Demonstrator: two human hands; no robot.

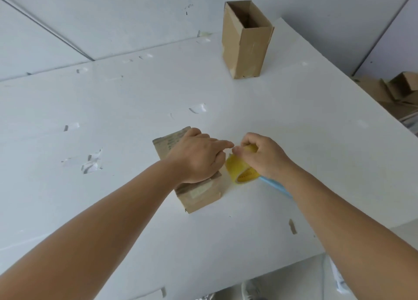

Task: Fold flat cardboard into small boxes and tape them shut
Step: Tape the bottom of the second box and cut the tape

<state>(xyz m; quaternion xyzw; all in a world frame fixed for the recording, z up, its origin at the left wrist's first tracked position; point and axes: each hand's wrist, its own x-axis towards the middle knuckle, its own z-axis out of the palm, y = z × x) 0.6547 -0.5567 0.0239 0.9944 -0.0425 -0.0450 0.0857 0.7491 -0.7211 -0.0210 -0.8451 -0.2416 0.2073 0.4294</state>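
Note:
A small brown cardboard box (199,193) lies on its side in the middle of the white table (113,119), with strips of tape across its near end. My left hand (199,157) presses down on top of it, index finger stretched toward the tape roll. My right hand (263,156) grips a yellow tape roll (239,171) just right of the box, fingers pinching at the roll's top edge. A light blue tool (274,185) lies partly hidden under my right wrist.
A taller open-topped cardboard box (245,44) stands upright at the back of the table. Flat cardboard pieces (393,91) are piled beyond the table's right edge. Tape scraps (91,163) stick to the tabletop at the left. A shoe (251,289) shows below the front edge.

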